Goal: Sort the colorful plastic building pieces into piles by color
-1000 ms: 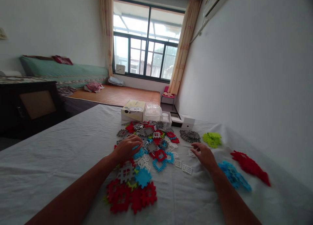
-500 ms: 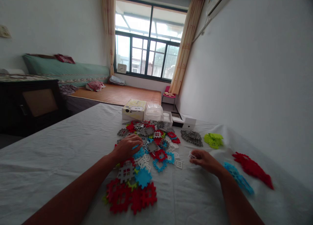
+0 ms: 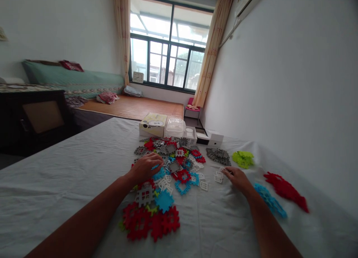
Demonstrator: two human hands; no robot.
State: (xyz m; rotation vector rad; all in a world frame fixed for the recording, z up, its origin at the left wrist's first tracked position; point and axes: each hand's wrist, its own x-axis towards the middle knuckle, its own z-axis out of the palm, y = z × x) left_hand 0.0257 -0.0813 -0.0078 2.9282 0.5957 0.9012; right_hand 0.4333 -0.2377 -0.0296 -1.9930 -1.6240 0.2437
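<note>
My left hand [image 3: 147, 166] rests over the left side of a mixed pile of plastic building pieces, fingers loosely bent and holding nothing that I can see. A blue piece [image 3: 160, 173] lies just under its fingertips. To the right of the pile, my right hand [image 3: 235, 177] pinches the edge of a small white window-shaped piece [image 3: 222, 170]. Another white window piece [image 3: 218, 178] lies on the cloth right below it. At the pile's near end are red notched pieces [image 3: 140, 224], a blue toothed piece [image 3: 164, 201] and a grey window piece [image 3: 145, 195].
Sorted groups lie on the right of the white cloth [image 3: 84, 176]: grey pieces [image 3: 218, 156], lime-green pieces [image 3: 242, 159], red pieces [image 3: 286, 190] and blue pieces [image 3: 270, 200]. Behind the pile stand a yellow-and-white box [image 3: 153, 125], a clear plastic tub [image 3: 175, 128] and small white boxes [image 3: 215, 137].
My right hand has shifted slightly up and away, and white window pieces now show on the cloth by its fingertips. My left hand stays over the pile.
</note>
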